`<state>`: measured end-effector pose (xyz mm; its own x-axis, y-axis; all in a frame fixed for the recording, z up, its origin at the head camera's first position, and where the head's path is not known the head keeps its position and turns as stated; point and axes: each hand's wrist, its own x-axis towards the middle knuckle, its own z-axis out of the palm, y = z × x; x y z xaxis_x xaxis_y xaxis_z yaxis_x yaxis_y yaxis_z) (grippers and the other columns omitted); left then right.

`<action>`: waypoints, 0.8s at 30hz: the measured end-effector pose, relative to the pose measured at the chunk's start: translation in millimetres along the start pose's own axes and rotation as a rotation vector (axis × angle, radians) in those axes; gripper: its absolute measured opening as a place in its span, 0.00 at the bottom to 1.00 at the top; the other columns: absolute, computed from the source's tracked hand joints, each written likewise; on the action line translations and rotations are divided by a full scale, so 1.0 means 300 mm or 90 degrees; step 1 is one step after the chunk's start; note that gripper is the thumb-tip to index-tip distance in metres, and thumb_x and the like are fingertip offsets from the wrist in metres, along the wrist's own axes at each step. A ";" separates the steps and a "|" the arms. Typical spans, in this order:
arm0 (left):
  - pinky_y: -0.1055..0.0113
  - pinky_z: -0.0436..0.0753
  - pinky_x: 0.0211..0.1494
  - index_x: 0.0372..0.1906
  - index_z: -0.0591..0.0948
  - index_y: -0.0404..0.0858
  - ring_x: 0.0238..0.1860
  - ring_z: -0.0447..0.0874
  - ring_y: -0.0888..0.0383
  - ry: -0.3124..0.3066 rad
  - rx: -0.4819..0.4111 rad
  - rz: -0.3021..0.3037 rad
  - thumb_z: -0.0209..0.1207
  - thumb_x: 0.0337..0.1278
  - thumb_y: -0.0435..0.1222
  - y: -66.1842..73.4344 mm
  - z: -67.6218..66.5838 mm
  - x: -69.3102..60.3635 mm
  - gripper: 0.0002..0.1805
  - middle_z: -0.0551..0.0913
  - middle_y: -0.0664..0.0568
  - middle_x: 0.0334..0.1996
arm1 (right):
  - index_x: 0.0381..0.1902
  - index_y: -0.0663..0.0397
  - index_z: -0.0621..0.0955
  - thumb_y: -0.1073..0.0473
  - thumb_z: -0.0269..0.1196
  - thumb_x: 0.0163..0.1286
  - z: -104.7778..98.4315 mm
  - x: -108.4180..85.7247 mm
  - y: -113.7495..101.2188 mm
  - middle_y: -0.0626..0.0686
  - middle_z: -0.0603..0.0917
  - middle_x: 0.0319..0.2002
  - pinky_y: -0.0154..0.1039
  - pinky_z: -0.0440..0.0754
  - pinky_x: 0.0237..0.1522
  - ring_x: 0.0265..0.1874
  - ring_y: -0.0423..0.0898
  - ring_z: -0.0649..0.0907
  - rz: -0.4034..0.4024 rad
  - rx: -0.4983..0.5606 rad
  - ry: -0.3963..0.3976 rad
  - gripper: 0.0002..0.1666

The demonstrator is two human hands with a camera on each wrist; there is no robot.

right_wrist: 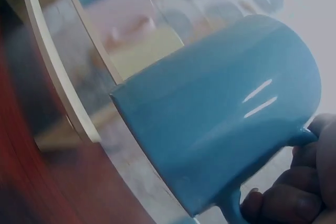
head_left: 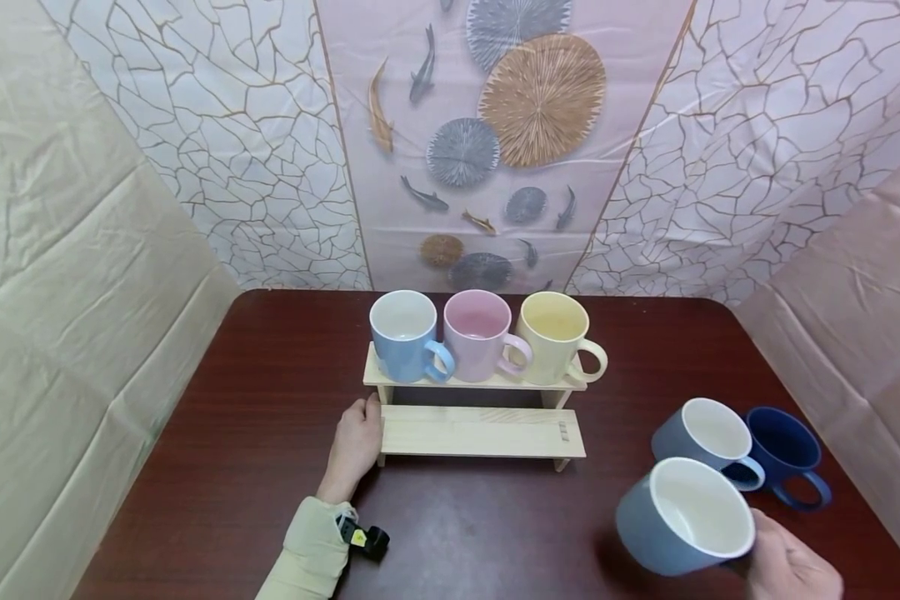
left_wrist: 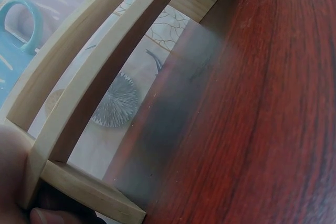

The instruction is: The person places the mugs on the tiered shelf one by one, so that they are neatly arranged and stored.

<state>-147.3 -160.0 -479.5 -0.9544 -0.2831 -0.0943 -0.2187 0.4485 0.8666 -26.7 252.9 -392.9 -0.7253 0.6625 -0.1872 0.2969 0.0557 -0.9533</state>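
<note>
My right hand (head_left: 791, 560) grips a grey-blue mug (head_left: 648, 529) by its handle, above the table at the front right. In the right wrist view the mug (right_wrist: 220, 108) looks bluer, with fingers curled round its handle. My left hand (head_left: 355, 446) holds the left end of a two-tier wooden rack (head_left: 480, 433); part of its grip is hidden. Along the upper tier stand a light blue mug (head_left: 401, 354), a pink mug (head_left: 476, 350) and a yellow mug (head_left: 551, 350), handles to the right. The lower tier bears no mug.
On the table's right side stand another grey-blue mug (head_left: 671, 429) and a dark blue mug (head_left: 783, 442), close together behind the held one. The dark red table (head_left: 285, 375) meets patterned cloth (head_left: 277, 167) at the back.
</note>
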 end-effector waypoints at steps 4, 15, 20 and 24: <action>0.62 0.65 0.22 0.22 0.66 0.40 0.16 0.63 0.54 0.004 0.000 -0.002 0.39 0.76 0.46 -0.003 0.003 -0.001 0.23 0.65 0.50 0.16 | 0.31 0.61 0.87 0.64 0.51 0.73 0.075 -0.037 0.013 0.44 0.86 0.22 0.31 0.80 0.25 0.23 0.36 0.84 -0.041 0.037 -0.099 0.19; 0.62 0.65 0.22 0.22 0.66 0.40 0.16 0.61 0.53 0.003 -0.002 -0.002 0.39 0.76 0.47 0.001 0.001 0.001 0.24 0.65 0.50 0.16 | 0.16 0.63 0.75 0.60 0.52 0.77 0.311 -0.140 -0.006 0.49 0.70 0.15 0.33 0.73 0.26 0.21 0.40 0.72 -0.245 -0.077 -0.256 0.26; 0.62 0.64 0.22 0.22 0.66 0.39 0.16 0.61 0.53 0.004 0.003 0.000 0.39 0.76 0.47 0.000 0.001 0.000 0.24 0.64 0.49 0.16 | 0.15 0.60 0.72 0.59 0.54 0.76 0.401 -0.161 -0.035 0.47 0.68 0.15 0.35 0.70 0.23 0.19 0.41 0.70 -0.291 -0.015 -0.333 0.26; 0.62 0.64 0.22 0.22 0.66 0.40 0.17 0.61 0.53 0.002 0.003 -0.004 0.39 0.76 0.47 -0.002 0.001 0.000 0.24 0.64 0.49 0.16 | 0.16 0.57 0.69 0.56 0.52 0.78 0.461 -0.174 -0.059 0.49 0.67 0.16 0.39 0.66 0.25 0.21 0.44 0.68 -0.322 0.009 -0.391 0.26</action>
<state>-147.2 -159.8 -480.2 -0.9524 -0.2886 -0.0979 -0.2254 0.4511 0.8635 -79.9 114.0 -398.9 -0.9839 0.0293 0.1766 -0.1654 0.2280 -0.9595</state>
